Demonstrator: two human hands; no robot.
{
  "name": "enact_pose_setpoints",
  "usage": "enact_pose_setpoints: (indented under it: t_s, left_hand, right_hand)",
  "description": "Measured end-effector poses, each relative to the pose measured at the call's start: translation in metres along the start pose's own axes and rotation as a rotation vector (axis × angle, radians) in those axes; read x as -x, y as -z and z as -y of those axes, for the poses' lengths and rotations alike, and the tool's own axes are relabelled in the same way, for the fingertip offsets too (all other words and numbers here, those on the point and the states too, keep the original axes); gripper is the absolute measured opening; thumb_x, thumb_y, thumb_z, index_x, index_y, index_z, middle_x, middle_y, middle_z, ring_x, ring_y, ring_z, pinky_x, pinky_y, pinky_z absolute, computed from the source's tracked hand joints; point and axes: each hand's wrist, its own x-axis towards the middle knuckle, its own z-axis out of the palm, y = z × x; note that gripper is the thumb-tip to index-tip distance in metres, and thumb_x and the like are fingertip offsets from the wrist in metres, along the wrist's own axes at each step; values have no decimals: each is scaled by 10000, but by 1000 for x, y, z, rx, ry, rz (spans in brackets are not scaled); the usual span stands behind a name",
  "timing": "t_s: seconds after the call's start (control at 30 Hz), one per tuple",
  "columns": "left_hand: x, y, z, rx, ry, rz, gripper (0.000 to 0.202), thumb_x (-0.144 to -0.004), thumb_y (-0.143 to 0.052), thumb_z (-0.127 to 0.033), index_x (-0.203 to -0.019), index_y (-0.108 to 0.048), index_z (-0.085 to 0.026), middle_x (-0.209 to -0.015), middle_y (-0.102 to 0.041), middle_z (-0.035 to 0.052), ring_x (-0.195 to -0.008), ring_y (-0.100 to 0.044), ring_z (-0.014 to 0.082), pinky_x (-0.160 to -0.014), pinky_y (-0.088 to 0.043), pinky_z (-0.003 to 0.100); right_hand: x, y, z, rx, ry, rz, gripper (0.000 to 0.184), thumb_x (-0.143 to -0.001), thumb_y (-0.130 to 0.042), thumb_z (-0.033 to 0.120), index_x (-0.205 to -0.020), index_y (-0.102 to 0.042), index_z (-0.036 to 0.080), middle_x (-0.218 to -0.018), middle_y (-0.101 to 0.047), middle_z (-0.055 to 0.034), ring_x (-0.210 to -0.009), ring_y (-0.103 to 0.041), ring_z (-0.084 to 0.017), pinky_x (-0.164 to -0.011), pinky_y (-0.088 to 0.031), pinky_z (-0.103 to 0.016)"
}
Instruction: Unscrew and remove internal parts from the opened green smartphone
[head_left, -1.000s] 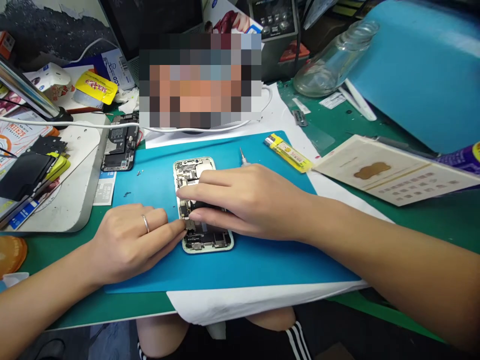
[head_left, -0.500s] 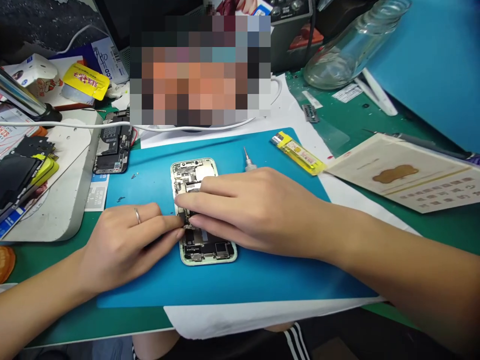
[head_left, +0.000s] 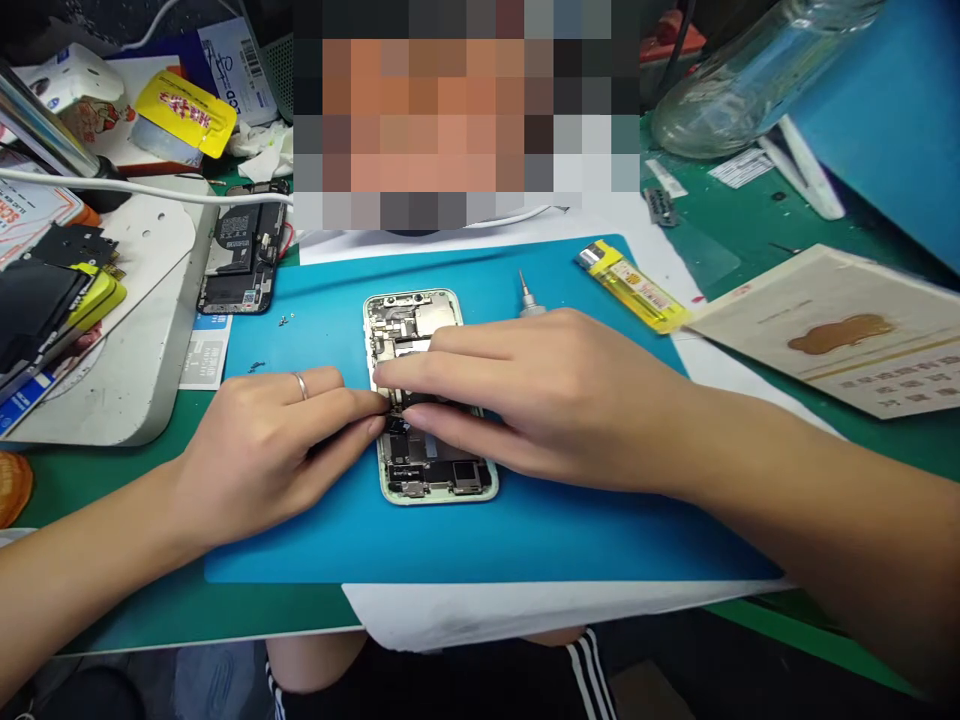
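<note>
An opened phone (head_left: 439, 482) with a pale green frame lies on the blue mat (head_left: 315, 545), its boards and metal parts exposed. My left hand (head_left: 259, 450), with a ring on one finger, comes in from the left; its thumb and index finger pinch a small black part (head_left: 396, 425) near the phone's left edge. From the right, my right hand (head_left: 517, 400) reaches over the phone. Its index fingertip rests by the left edge and its thumb tip is at the black part, the two apart. The right hand covers the phone's middle right side.
Behind my right hand lies a screwdriver (head_left: 527, 300), beside a yellow packet (head_left: 634, 285). A second opened phone (head_left: 240, 250) is at back left, near tiny screws (head_left: 285, 319). A glass jar (head_left: 727, 100) and a folded card (head_left: 840, 330) stand right. Another person (head_left: 442, 110) sits opposite.
The whole view has shifted, so the desk appears further right and higher. Both hands keep about the same place on the phone, and slightly more of the small black part shows.
</note>
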Motion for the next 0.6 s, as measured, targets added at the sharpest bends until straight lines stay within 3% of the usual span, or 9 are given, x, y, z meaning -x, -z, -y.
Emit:
enact_pose_setpoints:
  t_s: [0.2,0.6]
  left_hand:
    - [0,0,1,47,35,7,127,-1067,-586,-219,-1124,-699,-202,-734,-629,-54,-542,-531,87,-525,-363,230]
    - [0,1,1,119,32,14,116,-1043,-618,-174,-1095,-721,-159,-642,-517,-73,-511,-468,92,-520,-347,243]
  right_hand:
    - [1,0,1,18,2,-15,254,-1105,-485,292,-1209,-697,199,-965,-773,-43,-871,-721,-193,-605,-387,-307]
    - [2,-1,1,23,-9,2,263,-1114,-461,299,-1203,-691,207,-972,-778,-38,-855,-716,-190,-580,-338,-296]
